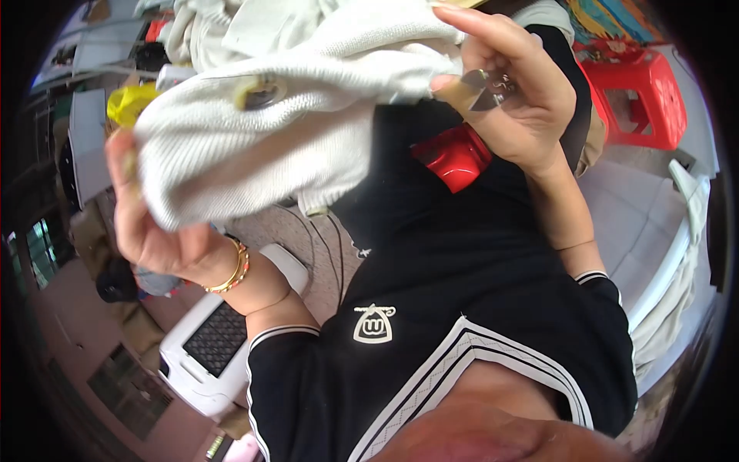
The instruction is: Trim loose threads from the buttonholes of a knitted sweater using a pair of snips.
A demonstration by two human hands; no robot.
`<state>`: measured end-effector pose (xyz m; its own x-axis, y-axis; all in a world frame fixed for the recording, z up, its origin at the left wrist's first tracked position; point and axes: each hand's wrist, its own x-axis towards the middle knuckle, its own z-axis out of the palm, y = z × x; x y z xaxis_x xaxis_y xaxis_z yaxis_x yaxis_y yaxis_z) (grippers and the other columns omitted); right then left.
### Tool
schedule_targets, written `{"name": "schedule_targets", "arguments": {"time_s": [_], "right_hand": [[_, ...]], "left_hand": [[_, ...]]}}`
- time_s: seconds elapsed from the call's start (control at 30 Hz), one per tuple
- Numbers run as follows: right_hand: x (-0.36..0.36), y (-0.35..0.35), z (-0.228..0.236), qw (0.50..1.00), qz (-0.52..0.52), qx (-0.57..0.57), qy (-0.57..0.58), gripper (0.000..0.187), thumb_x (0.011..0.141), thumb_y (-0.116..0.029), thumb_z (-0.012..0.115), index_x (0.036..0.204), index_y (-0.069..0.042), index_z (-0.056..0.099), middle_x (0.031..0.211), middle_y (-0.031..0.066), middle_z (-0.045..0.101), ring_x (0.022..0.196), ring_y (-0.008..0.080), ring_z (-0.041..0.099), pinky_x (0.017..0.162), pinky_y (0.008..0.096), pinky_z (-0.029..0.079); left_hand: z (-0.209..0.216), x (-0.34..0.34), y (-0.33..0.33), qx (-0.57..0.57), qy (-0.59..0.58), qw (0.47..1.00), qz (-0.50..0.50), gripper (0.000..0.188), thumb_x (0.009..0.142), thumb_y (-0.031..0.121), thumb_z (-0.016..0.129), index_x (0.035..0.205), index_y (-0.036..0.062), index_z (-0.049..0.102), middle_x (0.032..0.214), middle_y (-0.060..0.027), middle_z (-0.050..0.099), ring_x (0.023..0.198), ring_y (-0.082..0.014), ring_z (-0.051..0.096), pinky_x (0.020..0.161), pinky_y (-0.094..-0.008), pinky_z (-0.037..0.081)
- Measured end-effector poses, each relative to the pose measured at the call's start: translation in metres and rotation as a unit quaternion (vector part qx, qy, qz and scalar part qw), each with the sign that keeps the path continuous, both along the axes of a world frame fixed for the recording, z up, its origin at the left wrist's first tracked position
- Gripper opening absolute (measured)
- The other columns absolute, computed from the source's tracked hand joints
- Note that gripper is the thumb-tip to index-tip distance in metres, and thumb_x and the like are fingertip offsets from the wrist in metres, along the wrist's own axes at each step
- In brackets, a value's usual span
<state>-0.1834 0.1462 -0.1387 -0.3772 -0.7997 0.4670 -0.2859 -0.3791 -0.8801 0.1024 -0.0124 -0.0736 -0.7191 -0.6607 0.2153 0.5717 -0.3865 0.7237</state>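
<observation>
A white ribbed knit garment [254,162] is stretched up between my two hands. My left hand [173,242] is closed around its left end, with the fingers partly behind the fabric. At the upper right, my right hand [535,100] pinches the other end between thumb and fingers. A small pair of metal thread snips [486,91] rests in that same hand, its blades lying across the fingers and its handle hidden. On the fabric's upper side shows a round yellowish and dark mark [262,92], too blurred to make out.
More white knitwear [208,35] is heaped beyond the garment. A glossy red piece [454,158] shows below my right hand. A red plastic stool [639,96] stands at the right, a white plastic seat [208,346] at the lower left. A yellow bag [132,104] lies far left.
</observation>
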Motion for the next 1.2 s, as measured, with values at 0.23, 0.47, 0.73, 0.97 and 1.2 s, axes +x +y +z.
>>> {"name": "schedule_targets", "arguments": {"time_s": [0.23,0.47,0.73,0.97,1.2], "right_hand": [[0.022,-0.032,-0.030,0.987,0.070,-0.053,0.131,0.051,0.076,0.003,0.081,0.124,0.001,0.066,0.083,0.0008,0.050,0.073,0.0090,0.044,0.064,0.0203,0.035],[0.038,-0.054,0.017,0.959,0.131,-0.098,0.231,0.044,0.073,0.008,0.078,0.116,-0.001,0.071,0.085,0.0036,0.068,0.065,0.0057,0.052,0.056,0.0201,0.038],[0.032,-0.068,0.012,0.954,0.153,-0.007,0.257,0.054,0.069,0.001,0.071,0.123,-0.001,0.066,0.075,0.0091,0.058,0.062,0.0203,0.056,0.056,0.0295,0.043],[0.040,-0.072,-0.008,0.987,0.151,0.016,0.056,0.031,0.077,0.000,0.078,0.107,-0.004,0.075,0.088,0.0072,0.074,0.079,0.0099,0.069,0.069,0.0228,0.053],[0.040,-0.069,-0.012,0.992,0.105,-0.048,0.059,0.020,0.084,0.001,0.071,0.104,0.002,0.074,0.089,0.0096,0.075,0.080,0.0117,0.070,0.071,0.0225,0.054]], "left_hand": [[-0.064,-0.010,0.021,-0.043,-0.239,0.962,0.129,0.052,0.089,-0.006,0.050,0.141,-0.0093,0.045,0.148,-0.0192,0.047,0.131,-0.0224,0.051,0.112,-0.0337,0.038],[-0.068,-0.015,0.022,-0.106,-0.200,0.959,0.168,0.053,0.092,0.000,0.056,0.142,-0.0086,0.043,0.148,-0.0204,0.045,0.133,-0.0234,0.049,0.111,-0.0351,0.040],[-0.059,-0.040,0.033,-0.205,-0.285,0.907,0.232,0.048,0.092,0.002,0.060,0.138,-0.0057,0.050,0.122,-0.0129,0.063,0.111,-0.0129,0.061,0.097,-0.0243,0.046],[-0.067,-0.048,0.032,-0.262,-0.228,0.914,0.212,0.042,0.094,-0.003,0.059,0.135,-0.0067,0.051,0.132,-0.0174,0.059,0.113,-0.0151,0.061,0.098,-0.0268,0.048],[-0.068,-0.059,0.031,-0.204,-0.256,0.917,0.227,0.038,0.093,0.001,0.063,0.130,-0.0059,0.058,0.126,-0.0147,0.065,0.108,-0.0114,0.062,0.095,-0.0233,0.047]]}}
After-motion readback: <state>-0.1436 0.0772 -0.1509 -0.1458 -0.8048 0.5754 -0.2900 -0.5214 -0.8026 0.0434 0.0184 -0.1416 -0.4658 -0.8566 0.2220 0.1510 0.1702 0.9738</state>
